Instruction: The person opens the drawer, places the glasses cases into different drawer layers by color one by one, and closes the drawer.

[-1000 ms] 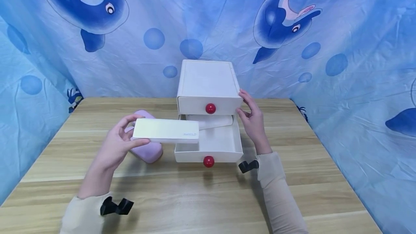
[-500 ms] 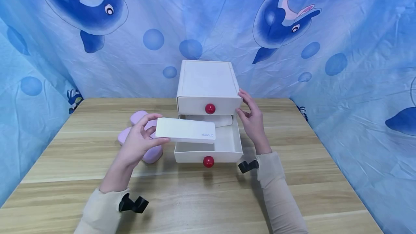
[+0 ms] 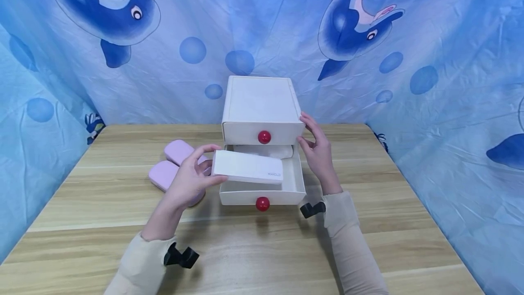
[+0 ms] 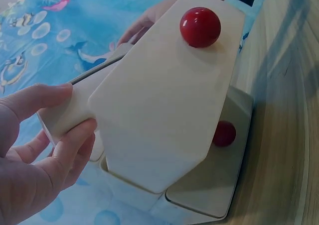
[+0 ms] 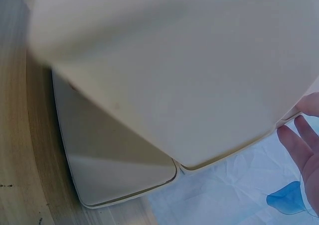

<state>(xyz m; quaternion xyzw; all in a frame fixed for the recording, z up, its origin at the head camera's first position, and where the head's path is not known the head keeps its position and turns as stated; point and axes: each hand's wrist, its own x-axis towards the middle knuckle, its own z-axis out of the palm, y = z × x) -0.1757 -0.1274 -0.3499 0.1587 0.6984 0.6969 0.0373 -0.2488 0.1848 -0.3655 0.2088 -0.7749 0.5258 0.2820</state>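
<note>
In the head view my left hand [image 3: 189,180] pinches the left end of a white oblong box [image 3: 247,166] with small lettering on it. The box slopes down to the right over a pulled-out drawer [image 3: 292,198] with a red knob. That drawer belongs to a white drawer unit [image 3: 262,99]. Behind the box, another white item [image 3: 282,151] lies in the back of the drawer. My right hand [image 3: 319,156] grips the front right corner of the unit, its fingers above and thumb below. In the left wrist view, the thumb and fingers hold the box end [image 4: 75,108] behind the drawer front [image 4: 154,95].
Two lavender cases [image 3: 163,174] lie on the wooden table [image 3: 262,249] left of the unit, one partly behind my left hand. A closed lower drawer with a red knob [image 4: 224,134] shows in the left wrist view. A blue dolphin-print cloth [image 3: 270,22] surrounds the table.
My left hand has carried the white box right until it hangs over the open drawer, its right end now dipping. More of the lavender cases shows. The right hand has stayed in place.
</note>
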